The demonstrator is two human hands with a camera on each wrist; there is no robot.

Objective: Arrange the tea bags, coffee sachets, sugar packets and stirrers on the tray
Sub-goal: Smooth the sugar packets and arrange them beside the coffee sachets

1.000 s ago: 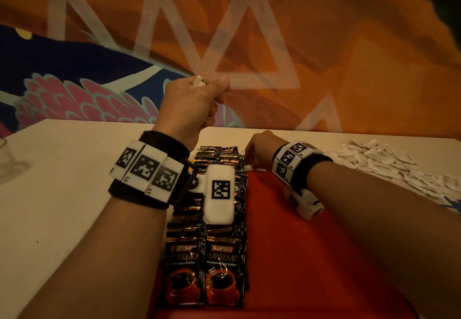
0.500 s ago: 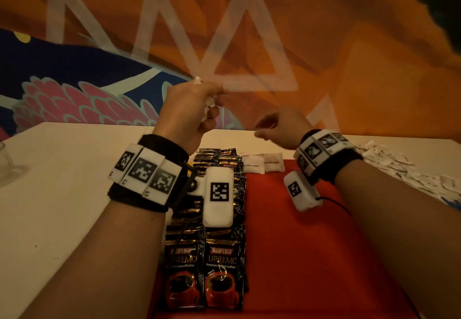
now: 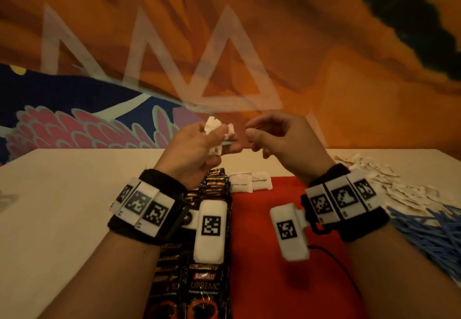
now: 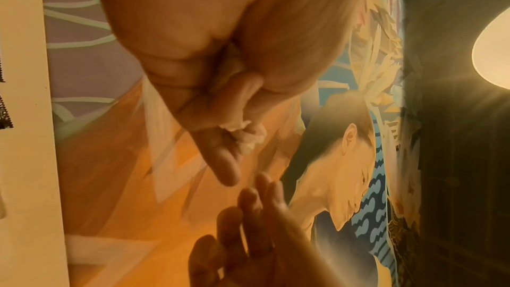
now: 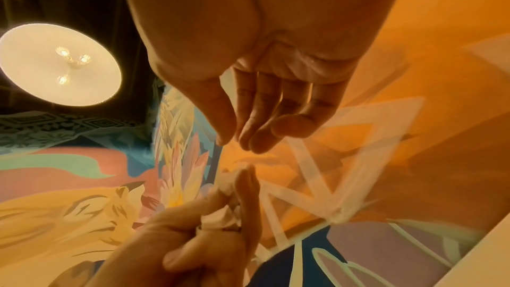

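White paper sugar packets point(image 3: 216, 133), crumpled into a bunch too tight to count, sit clenched in the left hand point(image 3: 193, 150), raised at the centre of the head view. In the left wrist view the same bunch point(image 4: 247, 135) peeps out between curled fingers point(image 4: 220, 160). Just beside it, the right hand point(image 3: 279, 139) hangs with its fingers loosely bent and nothing between them; its thumb tip nearly meets the left hand's fingertips, and the right wrist view shows the bare palm point(image 5: 276, 86).

Below the hands, two sugar packets point(image 3: 250, 182) printed "brown sugar" lie side by side at the far edge of the red tray point(image 3: 269, 281). Black coffee sachets point(image 3: 197, 291) run in two overlapping rows down the tray's left side, toward the bottom of the frame; their number cannot be told. At the right edge, off the tray, a loose heap of white packets point(image 3: 379, 181) lies on the pale table point(image 3: 62, 206), with a bundle of blue stirrers point(image 3: 431, 234) just below it, both too many to count.
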